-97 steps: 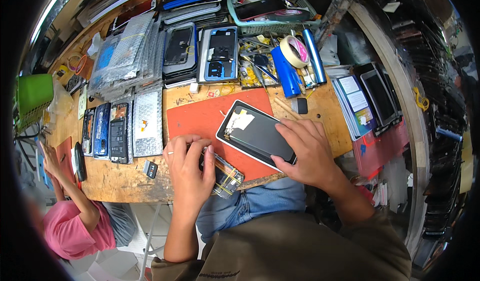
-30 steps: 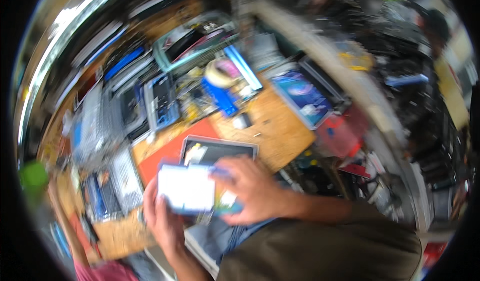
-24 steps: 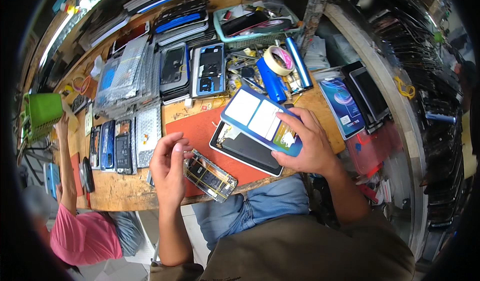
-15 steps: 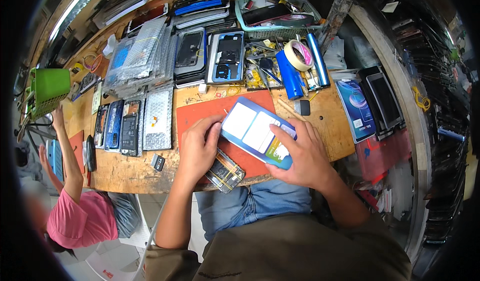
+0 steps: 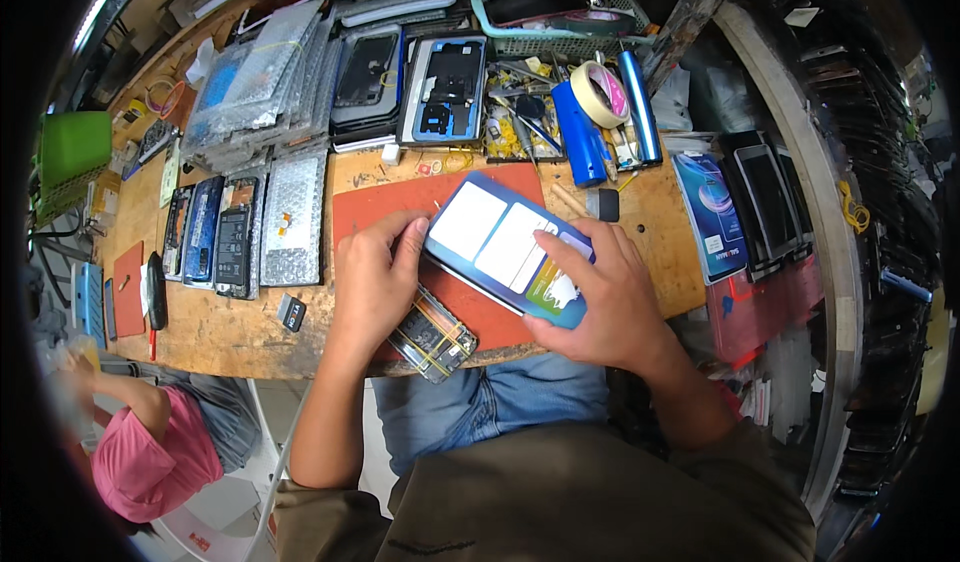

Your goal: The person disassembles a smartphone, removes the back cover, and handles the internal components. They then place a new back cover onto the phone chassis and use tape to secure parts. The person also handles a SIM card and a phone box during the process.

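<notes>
A smartphone with a lit screen is held tilted above the orange-red mat. My left hand pinches its left edge, thumb uppermost. Around the phone's lower right side, my right hand is closed, with the index finger over the screen; whether that fingertip touches the glass I cannot tell. Beneath my left wrist lies an opened phone body wrapped in yellow rubber bands, at the table's front edge and partly hidden by the hand.
Left of the mat lie several opened phones and bubble-wrap sleeves. Phone frames, a tool tray, a tape roll and a basket stand behind. A boxed item sits right. A co-worker in pink is at left.
My view has shifted slightly, and the phone stays between both hands. My right index finger has moved little over the screen. The co-worker's raised arm has come down from near the green basket.
</notes>
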`<state>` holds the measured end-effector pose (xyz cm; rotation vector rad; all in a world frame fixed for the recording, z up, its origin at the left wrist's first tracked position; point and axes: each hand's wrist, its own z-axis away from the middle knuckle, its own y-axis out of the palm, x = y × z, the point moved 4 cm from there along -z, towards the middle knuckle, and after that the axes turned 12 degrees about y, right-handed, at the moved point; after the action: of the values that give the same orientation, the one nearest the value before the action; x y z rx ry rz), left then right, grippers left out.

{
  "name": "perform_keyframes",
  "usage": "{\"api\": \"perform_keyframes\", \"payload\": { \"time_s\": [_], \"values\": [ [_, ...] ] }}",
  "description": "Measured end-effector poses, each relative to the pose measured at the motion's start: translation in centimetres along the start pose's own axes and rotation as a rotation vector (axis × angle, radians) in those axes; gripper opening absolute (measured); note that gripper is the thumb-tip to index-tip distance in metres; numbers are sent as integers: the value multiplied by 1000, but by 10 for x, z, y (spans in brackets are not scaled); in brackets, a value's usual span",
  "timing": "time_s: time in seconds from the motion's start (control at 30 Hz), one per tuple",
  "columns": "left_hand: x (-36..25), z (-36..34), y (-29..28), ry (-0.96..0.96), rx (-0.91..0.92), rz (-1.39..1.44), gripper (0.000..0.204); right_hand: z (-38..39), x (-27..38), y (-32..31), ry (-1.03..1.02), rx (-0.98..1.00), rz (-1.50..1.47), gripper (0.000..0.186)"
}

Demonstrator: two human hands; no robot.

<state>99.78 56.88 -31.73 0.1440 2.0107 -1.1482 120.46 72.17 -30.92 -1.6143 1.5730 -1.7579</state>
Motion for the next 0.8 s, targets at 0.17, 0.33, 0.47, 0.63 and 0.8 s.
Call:
{"api": "perform_keyframes", "payload": {
  "time_s": [0.17,0.33,0.47,0.63,0.8],
  "values": [
    [6,3,3,-46,10,117,38,0,-6,-8,47,24,-84,75],
    [17,3,2,-127,7,374,45,0,2,-14,-16,-10,51,78],
    [9,-3,0,-14,90,146,29,-3,6,3,-28,39,96,79],
    [3,-12,2,61,98,74,22,3,5,6,-21,-4,103,79],
    [9,-13,0,132,122,-40,22,-1,11,8,-71,42,133,79]
  ]
}}
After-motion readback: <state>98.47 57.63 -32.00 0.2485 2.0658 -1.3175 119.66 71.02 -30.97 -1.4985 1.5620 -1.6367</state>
